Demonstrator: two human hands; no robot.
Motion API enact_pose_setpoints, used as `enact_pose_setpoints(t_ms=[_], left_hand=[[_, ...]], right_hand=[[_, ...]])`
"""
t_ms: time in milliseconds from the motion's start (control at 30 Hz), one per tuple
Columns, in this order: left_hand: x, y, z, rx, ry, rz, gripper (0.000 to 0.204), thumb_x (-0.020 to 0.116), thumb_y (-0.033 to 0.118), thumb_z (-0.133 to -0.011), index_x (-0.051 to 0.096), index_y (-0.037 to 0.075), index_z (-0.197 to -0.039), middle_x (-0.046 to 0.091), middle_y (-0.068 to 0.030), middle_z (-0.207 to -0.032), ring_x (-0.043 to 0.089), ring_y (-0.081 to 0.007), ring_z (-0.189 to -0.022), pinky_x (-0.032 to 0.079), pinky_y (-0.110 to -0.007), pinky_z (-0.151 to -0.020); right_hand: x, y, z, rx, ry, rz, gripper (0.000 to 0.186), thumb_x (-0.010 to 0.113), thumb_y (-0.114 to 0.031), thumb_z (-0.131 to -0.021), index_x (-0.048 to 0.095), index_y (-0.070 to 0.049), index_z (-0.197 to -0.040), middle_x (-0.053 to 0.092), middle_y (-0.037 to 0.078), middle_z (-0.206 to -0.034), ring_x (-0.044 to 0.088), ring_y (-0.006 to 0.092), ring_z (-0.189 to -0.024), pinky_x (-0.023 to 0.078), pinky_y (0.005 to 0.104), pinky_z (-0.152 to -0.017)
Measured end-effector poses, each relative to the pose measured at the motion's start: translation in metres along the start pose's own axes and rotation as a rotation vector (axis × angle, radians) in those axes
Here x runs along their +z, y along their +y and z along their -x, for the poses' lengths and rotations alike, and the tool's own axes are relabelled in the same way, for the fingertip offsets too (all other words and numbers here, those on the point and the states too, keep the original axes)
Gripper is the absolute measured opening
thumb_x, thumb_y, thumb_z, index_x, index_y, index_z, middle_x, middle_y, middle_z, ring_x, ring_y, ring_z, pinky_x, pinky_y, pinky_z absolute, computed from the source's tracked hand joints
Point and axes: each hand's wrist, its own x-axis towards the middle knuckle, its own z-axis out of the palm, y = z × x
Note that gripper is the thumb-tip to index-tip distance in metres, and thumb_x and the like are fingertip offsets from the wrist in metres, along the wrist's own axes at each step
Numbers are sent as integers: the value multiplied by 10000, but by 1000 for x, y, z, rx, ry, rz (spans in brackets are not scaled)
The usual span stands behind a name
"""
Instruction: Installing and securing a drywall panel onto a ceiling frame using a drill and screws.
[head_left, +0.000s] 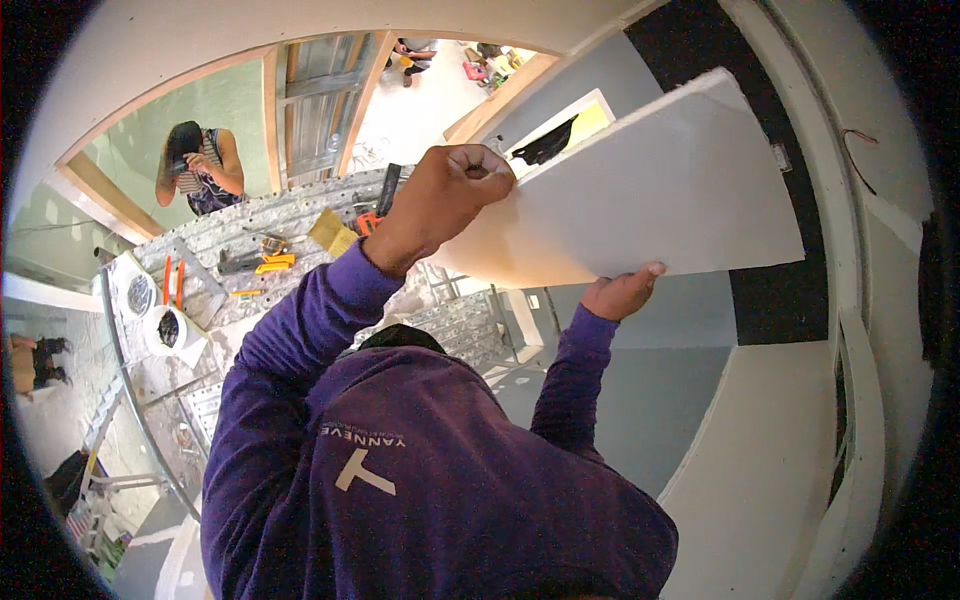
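Observation:
I hold up a pale piece of plasterboard in front of me, tilted, with its rough white cut edge along the top. My left hand is closed at the board's upper left edge, thumb and fingers pinched together. Under the lower edge, my right hand supports the board, thumb stretched along the edge and the other fingers partly hidden. A small black piece shows just beyond the top edge; I cannot make out what it is.
Below lies a metal scaffold platform with an orange utility knife, a yellow sheet and a white bucket. A person stands at the left beyond a wooden-framed opening. Wall framing rises at the right.

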Motion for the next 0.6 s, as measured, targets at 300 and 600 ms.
enact_pose_setpoints(t_ms=[300,600], left_hand=[[-10,-48,-12,-153,54,124,230,676,197,-887,679,-33,-873,622,-13,-718,506,-70,-615,428,-269,-560],[-41,-136,-12,-21,149,-425,239,665,182,-864,696,-52,-903,661,-182,-687,618,-177,-608,494,-356,-603]], right_hand=[[-5,4,-2,99,14,-3,401,494,-233,-1018,445,106,-1225,609,249,-1121,620,384,-1014,504,496,-923],[-14,-4,-15,7,-190,-44,930,460,-733,-925,364,16,-1467,411,174,-1492,452,314,-1327,393,465,-1098]])
